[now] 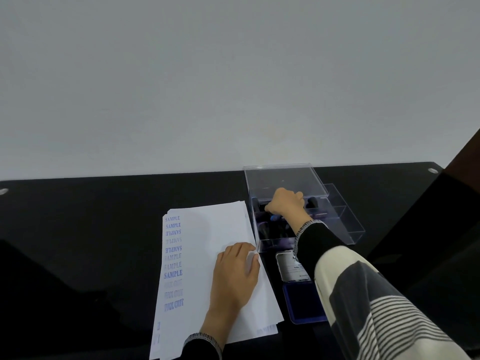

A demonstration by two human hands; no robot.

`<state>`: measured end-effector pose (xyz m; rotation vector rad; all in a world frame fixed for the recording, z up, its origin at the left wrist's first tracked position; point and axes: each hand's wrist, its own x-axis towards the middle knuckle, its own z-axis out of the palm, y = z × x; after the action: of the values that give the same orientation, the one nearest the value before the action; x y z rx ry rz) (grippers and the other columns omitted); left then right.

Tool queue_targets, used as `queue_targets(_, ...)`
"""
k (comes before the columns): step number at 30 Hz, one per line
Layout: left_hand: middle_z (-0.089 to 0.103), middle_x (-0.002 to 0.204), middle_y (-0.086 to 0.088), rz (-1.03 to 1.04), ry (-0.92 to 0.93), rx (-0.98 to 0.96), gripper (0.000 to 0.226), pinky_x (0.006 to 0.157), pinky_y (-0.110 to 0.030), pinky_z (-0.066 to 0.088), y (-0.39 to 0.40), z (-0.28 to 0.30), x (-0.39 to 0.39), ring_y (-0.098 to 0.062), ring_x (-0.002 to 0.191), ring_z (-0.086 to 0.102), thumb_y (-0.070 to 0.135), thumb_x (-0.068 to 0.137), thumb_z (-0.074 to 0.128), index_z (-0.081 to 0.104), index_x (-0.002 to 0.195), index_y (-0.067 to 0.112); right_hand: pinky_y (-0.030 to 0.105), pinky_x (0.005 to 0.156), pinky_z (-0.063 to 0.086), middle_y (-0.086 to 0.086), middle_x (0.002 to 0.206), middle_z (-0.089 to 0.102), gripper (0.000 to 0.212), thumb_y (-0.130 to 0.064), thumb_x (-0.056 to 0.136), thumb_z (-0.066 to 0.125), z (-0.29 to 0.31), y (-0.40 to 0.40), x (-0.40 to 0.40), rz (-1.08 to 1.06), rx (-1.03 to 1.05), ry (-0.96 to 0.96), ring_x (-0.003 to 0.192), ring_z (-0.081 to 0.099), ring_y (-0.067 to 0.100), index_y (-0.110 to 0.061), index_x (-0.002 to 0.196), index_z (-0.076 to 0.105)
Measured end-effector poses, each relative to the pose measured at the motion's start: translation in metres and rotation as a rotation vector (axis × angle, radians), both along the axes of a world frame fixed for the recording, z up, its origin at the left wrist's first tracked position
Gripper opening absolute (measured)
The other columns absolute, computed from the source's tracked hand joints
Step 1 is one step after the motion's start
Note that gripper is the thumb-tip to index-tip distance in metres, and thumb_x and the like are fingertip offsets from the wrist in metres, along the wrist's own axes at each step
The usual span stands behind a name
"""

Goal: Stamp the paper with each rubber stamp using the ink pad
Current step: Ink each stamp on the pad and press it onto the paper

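A person's left hand (235, 275) lies flat on a sheaf of paper (207, 268) on a black table (78, 229), fingers straight and close together, tips at the sheets' right edge. Down the paper's left margin runs a column of blue stamp marks: "SAMPLE" several times over, some upside down, with bolder, less legible marks nearer. Just right of the paper sits the open ink pad (302, 301), its blue pad near and its lid folded back beyond, partly covered by a striped sleeve (376, 307). Farther back, the right hand (285, 205) reaches into a clear plastic box (345, 224) with its lid raised, fingers curled down among dark stamps (265, 228); whether they grip one cannot be told. A pale wall (233, 74) rises behind the table.
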<state>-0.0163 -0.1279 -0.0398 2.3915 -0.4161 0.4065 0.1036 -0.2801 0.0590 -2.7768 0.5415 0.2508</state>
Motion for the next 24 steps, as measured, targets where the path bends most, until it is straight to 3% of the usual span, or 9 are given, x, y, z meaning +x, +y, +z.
queue_targets(3,0.06,0.106,0.018,0.001,0.005,-0.001,0.034,0.089,-0.017,0.034,0.0,0.0,0.001,-0.002,0.099,0.051,0.041,0.095,0.033,0.062,0.105,0.026,0.035,0.079,0.033,0.016,0.115,0.059,0.026,-0.017,0.087,0.057,-0.005,0.002,0.001,-0.004,-0.013,-0.031,0.118,0.036,0.035,-0.006,0.11,0.056)
queue_targets(6,0.061,0.108,0.017,0.002,0.004,0.0,0.037,0.09,-0.018,0.035,-0.001,0.001,0.0,-0.003,0.1,0.052,0.042,0.094,0.032,0.063,0.106,0.025,0.034,0.078,0.035,0.015,0.115,0.059,0.032,-0.029,0.086,0.062,-0.005,0.001,0.001,-0.031,0.0,-0.085,0.117,0.038,0.033,-0.007,0.109,0.058)
queue_targets(9,0.061,0.105,0.017,0.0,-0.012,0.0,0.036,0.089,-0.018,0.035,0.0,0.001,0.0,-0.002,0.098,0.052,0.041,0.094,0.032,0.063,0.104,0.025,0.036,0.088,0.036,0.017,0.121,0.054,0.04,-0.039,0.087,0.061,-0.005,-0.001,0.001,-0.071,0.027,-0.189,0.117,0.039,0.034,-0.004,0.107,0.06)
queue_targets(12,0.059,0.101,0.017,-0.001,-0.006,-0.002,0.032,0.087,-0.018,0.035,0.0,0.002,0.0,-0.001,0.094,0.049,0.039,0.091,0.034,0.062,0.098,0.026,0.036,0.083,0.04,0.016,0.114,0.054,0.031,-0.035,0.087,0.058,0.002,-0.001,-0.003,-0.202,0.326,-0.422,0.111,0.049,0.034,-0.005,0.096,0.06)
queue_targets(14,0.059,0.098,0.016,-0.002,-0.013,-0.001,0.03,0.085,-0.018,0.038,-0.001,0.002,0.001,-0.003,0.091,0.048,0.038,0.089,0.036,0.062,0.094,0.024,0.031,0.068,0.044,0.012,0.098,0.06,0.018,-0.027,0.09,0.057,0.007,-0.001,-0.011,-0.273,0.653,-0.609,0.089,0.06,0.026,-0.008,0.09,0.056)
queue_targets(17,0.057,0.085,0.012,0.015,-0.049,0.022,0.026,0.073,-0.022,0.044,-0.001,0.003,0.0,-0.008,0.08,0.049,0.034,0.088,0.04,0.061,0.083,0.021,0.034,0.071,0.054,0.008,0.09,0.066,0.008,-0.019,0.095,0.054,0.012,0.002,-0.031,-0.311,1.018,-0.694,0.073,0.066,0.015,-0.015,0.089,0.051)
queue_targets(21,0.048,0.066,0.011,0.053,-0.088,0.091,0.025,0.052,-0.022,0.041,-0.003,0.009,-0.005,-0.009,0.061,0.043,0.031,0.087,0.046,0.051,0.066,0.019,0.024,0.064,0.055,0.005,0.081,0.067,0.005,-0.016,0.094,0.058,0.011,0.001,-0.063,-0.283,1.137,-0.716,0.069,0.064,0.013,-0.014,0.092,0.054)
queue_targets(24,0.044,0.063,0.012,0.041,-0.067,0.146,0.027,0.05,-0.021,0.036,-0.003,0.013,-0.006,-0.008,0.058,0.041,0.024,0.088,0.056,0.043,0.065,0.021,0.026,0.068,0.055,0.004,0.08,0.066,0.003,-0.016,0.094,0.059,0.009,-0.007,-0.092,-0.253,1.074,-0.719,0.071,0.062,0.013,-0.014,0.093,0.057)
